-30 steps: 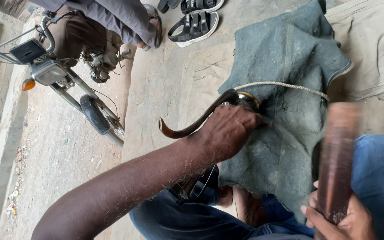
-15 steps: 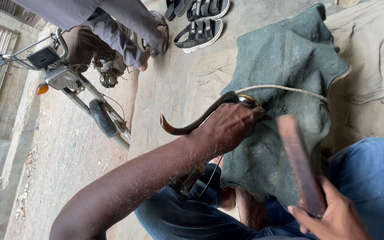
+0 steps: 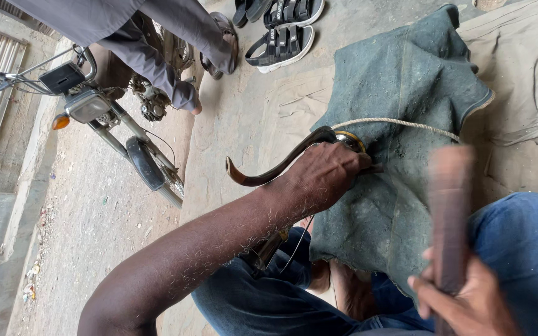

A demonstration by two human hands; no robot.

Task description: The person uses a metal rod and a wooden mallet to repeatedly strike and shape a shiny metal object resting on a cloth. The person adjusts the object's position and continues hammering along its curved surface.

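Observation:
My left hand (image 3: 325,174) is closed around a dark curved horn-shaped piece (image 3: 259,179) and presses it down on a grey-green cloth (image 3: 406,74) spread over my lap. A brass-coloured ring (image 3: 351,140) shows at the horn's thick end, just above my knuckles. From there a pale rope (image 3: 400,123) runs right across the cloth. At the lower right, my right hand (image 3: 462,305) grips a brown wooden stick (image 3: 449,211). The stick stands upright, blurred by motion, to the right of the horn and apart from it.
A motorbike (image 3: 113,118) is parked at the upper left, with another person's trousered legs (image 3: 157,37) beside it. Dark sandals (image 3: 284,40) lie at the top centre. Tan canvas (image 3: 524,74) covers the ground to the right. My jeans (image 3: 524,249) fill the bottom.
The wooden stick swung from upright to tilted left and is upright again, blurred. My left hand has kept its hold on the horn. The view has shifted slightly.

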